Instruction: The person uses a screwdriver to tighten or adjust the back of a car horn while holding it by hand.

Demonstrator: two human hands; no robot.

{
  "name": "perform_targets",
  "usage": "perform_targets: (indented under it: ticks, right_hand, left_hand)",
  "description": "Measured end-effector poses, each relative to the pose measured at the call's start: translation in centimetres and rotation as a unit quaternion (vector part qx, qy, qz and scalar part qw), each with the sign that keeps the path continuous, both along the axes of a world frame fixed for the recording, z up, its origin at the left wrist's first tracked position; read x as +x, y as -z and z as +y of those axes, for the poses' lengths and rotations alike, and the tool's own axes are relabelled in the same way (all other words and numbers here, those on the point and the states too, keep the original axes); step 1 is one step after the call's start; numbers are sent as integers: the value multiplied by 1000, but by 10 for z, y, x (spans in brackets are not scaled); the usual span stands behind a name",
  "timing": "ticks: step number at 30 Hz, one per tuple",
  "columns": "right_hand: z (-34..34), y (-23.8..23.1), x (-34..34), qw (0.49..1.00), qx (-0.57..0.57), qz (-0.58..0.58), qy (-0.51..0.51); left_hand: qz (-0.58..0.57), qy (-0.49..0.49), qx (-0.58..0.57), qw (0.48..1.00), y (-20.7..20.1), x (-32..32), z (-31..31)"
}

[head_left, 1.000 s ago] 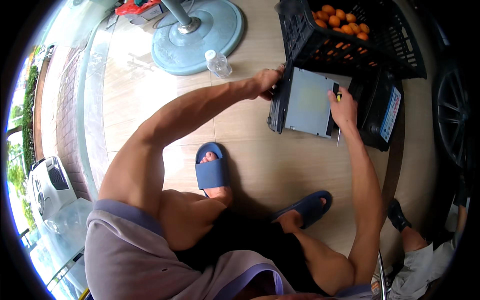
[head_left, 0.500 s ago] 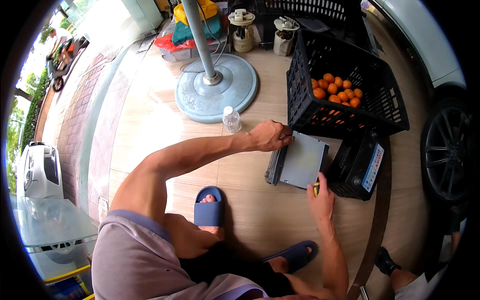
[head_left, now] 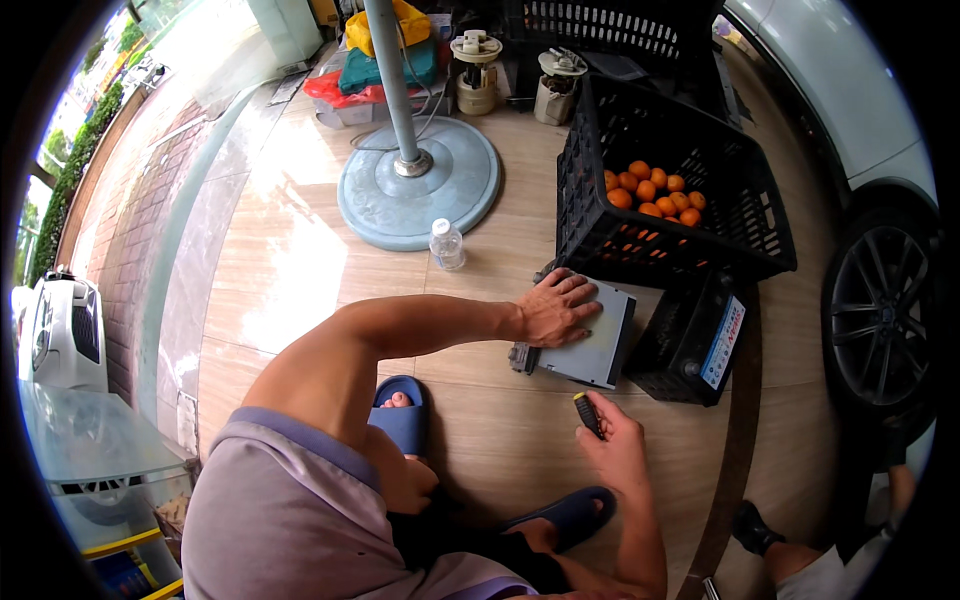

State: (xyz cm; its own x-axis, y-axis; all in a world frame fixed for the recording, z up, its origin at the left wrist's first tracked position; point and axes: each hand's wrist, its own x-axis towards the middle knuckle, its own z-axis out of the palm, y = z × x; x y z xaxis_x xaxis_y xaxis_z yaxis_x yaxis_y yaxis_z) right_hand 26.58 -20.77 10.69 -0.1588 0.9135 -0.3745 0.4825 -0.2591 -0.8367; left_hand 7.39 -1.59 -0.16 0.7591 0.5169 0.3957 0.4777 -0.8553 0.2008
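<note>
My left hand (head_left: 557, 312) is laid palm-down on a silver metal box (head_left: 590, 362), fingers loosely spread over the top and not pinching anything. The box sits on the tile floor (head_left: 490, 440) out in front of me, with its chunky dark end (head_left: 524, 357) facing left. My right hand (head_left: 615, 442) is closer to me, just below the box and clear of it. Those fingers are curled round a black tool handle (head_left: 589, 417), thumb and index finger closed on it and the yellow end poking up toward the box. Can't really tell what the other fingers of that hand are doing, since they're tucked out of sight.

Right next to the box, on its right, there's a black car battery (head_left: 670, 345) with a blue and white label. Can't make out if the two touch. Behind them is a black plastic crate (head_left: 640, 248), with a pile of oranges (head_left: 655, 195) in it. Off to the left a clear plastic bottle (head_left: 449, 250) with a white cap stands near the round pale-blue base (head_left: 380, 225) of a pole (head_left: 391, 85). My feet are in blue slippers (head_left: 402, 428), near side of the box. Over on the right you've got a car wheel (head_left: 885, 305), and someone else's black shoe (head_left: 757, 528) down in the lower corner.
</note>
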Motion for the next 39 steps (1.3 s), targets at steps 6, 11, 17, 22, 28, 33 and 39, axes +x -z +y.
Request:
perform_targets:
  ticks: [6,11,17,22,28,33,39]
  right_hand:
    - [8,-42,-15,969,-35,191,154]
    - [-2,24,-5,963,-66,115,236]
    - [30,-51,-10,935,89,206,274]
    - [13,-6,-24,922,330,-11,201]
    - [3,13,-14,961,24,129,242]
    - [2,7,-17,956,43,117,265]
    - [0,21,-22,957,-62,157,238]
  left_hand:
    - [29,-8,-23,999,-3,-8,-2]
    - [11,12,-25,1000,-2,0,1]
    - [-3,13,-26,1000,-3,-14,3]
    - [-13,22,-29,999,-2,-7,5]
    - [-17,29,-24,999,0,-13,7]
    - [-25,36,-30,999,0,-13,7]
    - [-22,36,-26,999,1,-13,7]
